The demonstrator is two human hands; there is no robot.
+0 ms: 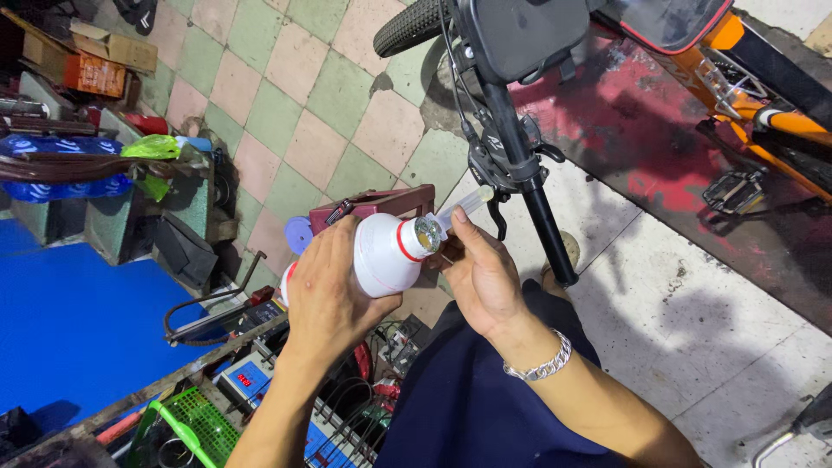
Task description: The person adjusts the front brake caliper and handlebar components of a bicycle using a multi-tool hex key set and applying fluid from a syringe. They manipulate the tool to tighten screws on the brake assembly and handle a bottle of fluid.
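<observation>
Two hands met over one white bottle (381, 254). The bottle lay tipped on its side, its open mouth (427, 233) turned toward the right hand, a red band just behind the neck. The left hand (328, 290) wrapped the bottle's body from below and behind, fingers curled close around it, thumb under its belly. The right hand (481, 273) held a clear syringe (464, 208) pinched narrowly between thumb and fingers, the thumb lying along the barrel; the syringe's near end sat right at the bottle's mouth, and whether it touched the rim could not be told. A silver bracelet (542, 364) ringed the right wrist.

Just beyond the fingertips stood a dark red frame (381, 204), partly hidden by the bottle. Past the right thumb, the far end of the syringe reached toward a black handlebar (529, 186) with its brake lever (498, 217). Farther out from the right hand stood an orange bike frame (780, 121) and a black pedal (735, 191). Below the left wrist lay a cluttered bench with a blue device (247, 379) and a green basket (204, 425). Well to the left of the left hand spread a blue mat (69, 321), and the floor beyond the fingers was of green and pink tiles (303, 95).
</observation>
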